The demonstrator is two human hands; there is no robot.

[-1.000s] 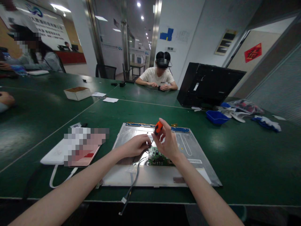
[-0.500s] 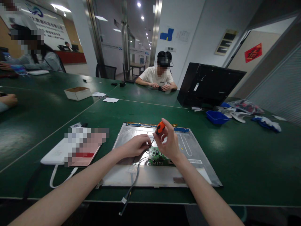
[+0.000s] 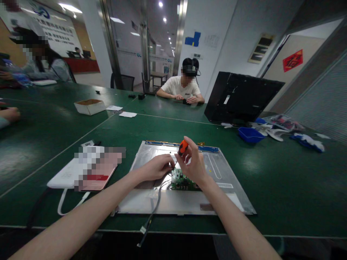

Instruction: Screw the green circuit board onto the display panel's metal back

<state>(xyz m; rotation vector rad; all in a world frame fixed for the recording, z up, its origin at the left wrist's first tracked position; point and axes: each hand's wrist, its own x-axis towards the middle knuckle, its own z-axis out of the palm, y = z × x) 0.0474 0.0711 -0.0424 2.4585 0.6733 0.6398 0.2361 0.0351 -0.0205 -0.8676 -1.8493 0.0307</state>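
Observation:
A flat silver metal panel (image 3: 176, 203) lies on the green table, with a green circuit board (image 3: 182, 180) near its middle. My right hand (image 3: 193, 162) grips an orange and black screwdriver (image 3: 183, 147), its shaft slanting down to the upper left corner of the board. Close to the screwdriver's tip, my left hand (image 3: 159, 167) has its fingers pinched together; what they hold, if anything, is hidden. Dark cables (image 3: 157, 204) run from beside the board over the panel's front edge.
Left of the panel lie a white device (image 3: 65, 175) and a pink one (image 3: 99, 180). An open box (image 3: 90, 107) stands farther back. To the right are a blue tray (image 3: 251, 135), gloves (image 3: 309, 141) and a black monitor (image 3: 244, 97). A person (image 3: 181, 85) sits opposite.
The screwdriver's handle and the fingers of my right hand have shifted slightly to the left. My left hand stays in place.

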